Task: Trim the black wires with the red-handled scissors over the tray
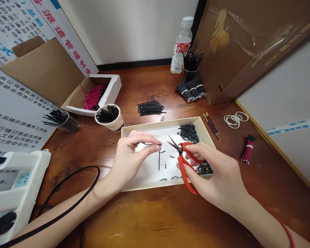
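My left hand point(131, 160) pinches a thin black wire point(160, 144) between thumb and forefinger, over a shallow cream box point(201, 121); only its tip shows clearly. My right hand point(214, 172) is closed round the red handles of small pointed scissors point(180, 150). Their dark blades stand apart, pointing toward the left fingertips without touching them. Inside the box, black scraps lie scattered on the white bottom, with a longer black piece point(159, 160) below the left fingertips. A heap of black curled bits point(188, 133) fills the far right corner, and more lie near the right hand.
Behind the box lies a pile of black wires point(151, 108). A paper cup point(116, 122), a clear cup point(71, 123) and an open carton point(111, 90) stand left. Wire bundles point(191, 90), a bottle point(181, 44) and rubber bands point(236, 119) are right. A black cable point(91, 167) crosses my left forearm.
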The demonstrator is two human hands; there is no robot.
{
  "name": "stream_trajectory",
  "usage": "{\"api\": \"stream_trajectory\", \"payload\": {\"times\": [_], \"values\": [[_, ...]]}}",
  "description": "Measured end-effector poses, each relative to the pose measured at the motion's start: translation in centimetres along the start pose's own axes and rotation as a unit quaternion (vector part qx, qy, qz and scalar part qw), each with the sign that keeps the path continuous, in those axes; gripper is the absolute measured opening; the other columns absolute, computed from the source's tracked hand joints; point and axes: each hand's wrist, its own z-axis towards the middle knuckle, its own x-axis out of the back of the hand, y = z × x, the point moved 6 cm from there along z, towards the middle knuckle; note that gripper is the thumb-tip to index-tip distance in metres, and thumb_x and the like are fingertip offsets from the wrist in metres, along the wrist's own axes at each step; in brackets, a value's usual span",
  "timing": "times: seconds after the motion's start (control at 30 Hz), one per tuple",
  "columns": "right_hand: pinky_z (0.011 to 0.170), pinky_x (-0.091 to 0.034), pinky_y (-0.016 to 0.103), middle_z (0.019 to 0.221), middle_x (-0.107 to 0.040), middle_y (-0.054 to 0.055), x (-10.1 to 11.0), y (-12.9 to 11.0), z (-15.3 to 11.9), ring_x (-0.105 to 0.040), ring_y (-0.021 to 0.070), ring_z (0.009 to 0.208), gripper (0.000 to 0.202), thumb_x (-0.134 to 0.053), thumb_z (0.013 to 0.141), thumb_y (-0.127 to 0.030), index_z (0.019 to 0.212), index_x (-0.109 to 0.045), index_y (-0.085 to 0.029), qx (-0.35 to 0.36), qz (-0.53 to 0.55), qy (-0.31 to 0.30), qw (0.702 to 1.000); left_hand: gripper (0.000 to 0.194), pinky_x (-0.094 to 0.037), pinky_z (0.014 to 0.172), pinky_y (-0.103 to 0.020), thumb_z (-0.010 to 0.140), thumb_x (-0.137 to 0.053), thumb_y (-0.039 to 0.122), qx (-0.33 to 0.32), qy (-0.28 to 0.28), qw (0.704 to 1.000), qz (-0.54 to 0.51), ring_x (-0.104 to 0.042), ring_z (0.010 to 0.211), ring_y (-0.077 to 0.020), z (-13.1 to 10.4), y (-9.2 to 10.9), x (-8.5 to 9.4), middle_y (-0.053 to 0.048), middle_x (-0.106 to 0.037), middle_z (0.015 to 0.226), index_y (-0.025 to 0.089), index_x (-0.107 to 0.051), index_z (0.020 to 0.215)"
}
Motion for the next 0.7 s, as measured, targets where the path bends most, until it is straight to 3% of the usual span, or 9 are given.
{"api": "stream_trajectory", "payload": {"times": [0.7], "values": [[0.046, -0.042, 0.022, 0.063, -0.06, -0.003, -0.35, -0.35, -0.24, -0.051, 0.0093, 0.049, 0.015, -0.06, 0.082, -0.01, 0.092, -0.06, -0.021, 0.037, -0.027, 0.006, 0.999, 0.014, -0.047, 0.072, -0.027, 0.067, -0.08, 0.012, 0.019, 0.002, 1.0, -0.025, -0.062, 0.074, -0.0154, 0.06, -0.03, -0.02, 0.001, -0.074, 0.073, 0.025, -0.078, 0.068]]}}
